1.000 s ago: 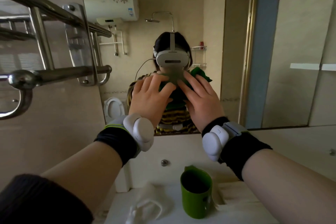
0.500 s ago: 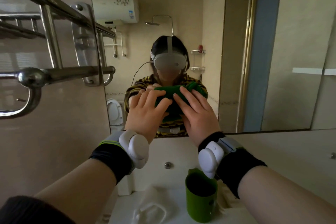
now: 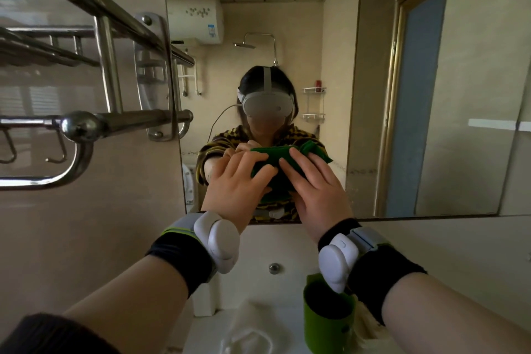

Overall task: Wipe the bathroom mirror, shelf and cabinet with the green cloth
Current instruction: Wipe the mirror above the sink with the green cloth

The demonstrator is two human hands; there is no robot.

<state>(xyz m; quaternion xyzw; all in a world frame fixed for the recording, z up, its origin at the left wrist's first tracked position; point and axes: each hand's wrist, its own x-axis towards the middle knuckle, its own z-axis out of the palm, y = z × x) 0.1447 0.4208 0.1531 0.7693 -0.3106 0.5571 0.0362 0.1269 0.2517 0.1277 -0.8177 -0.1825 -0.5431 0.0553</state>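
1. We see the left hand (image 3: 234, 184) with its fingers (image 3: 253, 162) nearly straight and a little apart, lying on the left part of the cloth (image 3: 273, 156).
2. The right hand (image 3: 317, 192) has its fingers (image 3: 298, 165) also nearly straight and close to each other, lying on the right part of the cloth.
3. Both thumbs are hidden, so we cannot tell if they go round the cloth.
4. The cloth is dark green and bunched into a thick fold, with one corner standing out to the right past the right hand.
5. It is against the low part of the mirror (image 3: 373, 80), under both hands, just above the lower edge of the glass.
6. A metal rack (image 3: 123, 121) is on the wall left of the mirror.
7. Below, a green cup (image 3: 321, 330) stands on the desk (image 3: 207, 333), under the right wrist.
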